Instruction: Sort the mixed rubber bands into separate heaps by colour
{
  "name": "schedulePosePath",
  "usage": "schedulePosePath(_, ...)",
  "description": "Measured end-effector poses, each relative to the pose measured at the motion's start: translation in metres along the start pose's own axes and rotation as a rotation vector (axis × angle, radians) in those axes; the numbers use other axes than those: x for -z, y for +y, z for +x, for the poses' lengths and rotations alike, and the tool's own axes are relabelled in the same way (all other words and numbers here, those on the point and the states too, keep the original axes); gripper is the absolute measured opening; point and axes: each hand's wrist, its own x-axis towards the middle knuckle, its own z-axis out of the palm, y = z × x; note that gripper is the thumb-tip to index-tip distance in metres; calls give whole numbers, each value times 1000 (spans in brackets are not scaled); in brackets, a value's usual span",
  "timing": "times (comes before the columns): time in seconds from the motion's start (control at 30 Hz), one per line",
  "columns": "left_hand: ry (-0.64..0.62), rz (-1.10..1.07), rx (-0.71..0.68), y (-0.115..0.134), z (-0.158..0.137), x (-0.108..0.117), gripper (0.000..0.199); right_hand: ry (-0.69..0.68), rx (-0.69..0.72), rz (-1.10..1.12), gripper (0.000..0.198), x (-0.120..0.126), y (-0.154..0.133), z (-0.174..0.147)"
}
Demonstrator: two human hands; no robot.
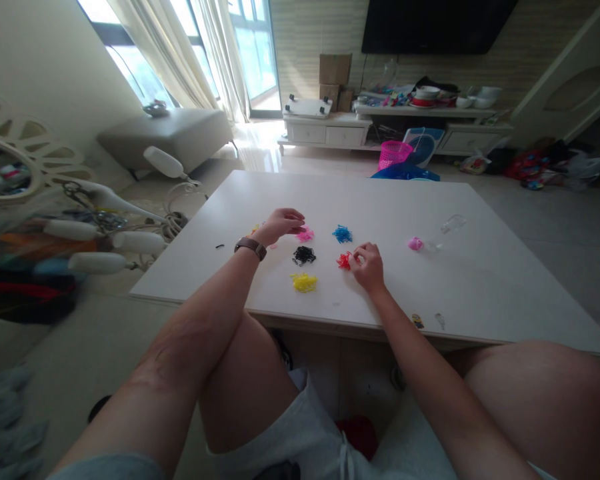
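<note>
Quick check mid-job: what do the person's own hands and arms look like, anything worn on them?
Both are ungloved. The left hand has a dark brown band at its wrist, and a greyish sleeve shows higher up. The right hand has no band or visible sleeve.

Daylight comes through the windows (pixel 135 77) at the back left, past pale curtains (pixel 163 43) — and gleams on the glossy floor (pixel 305 163). A grey bench (pixel 180 133) stands nearby. On the striped wall (pixel 305 40) is a black TV (pixel 435 27), above a white cabinet (pixel 346 136) — its top cluttered.
</note>
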Motion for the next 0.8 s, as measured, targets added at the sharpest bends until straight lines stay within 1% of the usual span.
schedulePosePath(0.17,109,10,3,1,-3,22,27,21,-41,2,28,-2,4,1)
schedulePosePath(0.27,189,13,26,4,-7,33,22,69,-94,12,29,-3,9,2)
schedulePosePath(0.37,297,20,29,6,-10,43,16,118,-163,47,28,-3,13,2)
schedulePosePath(0.43,361,37,37,5,-12,50,13,125,-200,66,27,-3,15,2)
schedulePosePath(0.53,412,91,79,1,-15,58,14,113,-224,77,27,-3,16,3)
schedulePosePath(0.6,419,151,114,-2,-17,63,18,111,-229,82,27,-3,16,3)
schedulePosePath(0.67,397,236,154,-6,-21,68,21,116,-230,85,27,-3,16,3)
schedulePosePath(0.8,259,476,310,-9,-27,78,21,126,-229,86,27,-4,15,3)
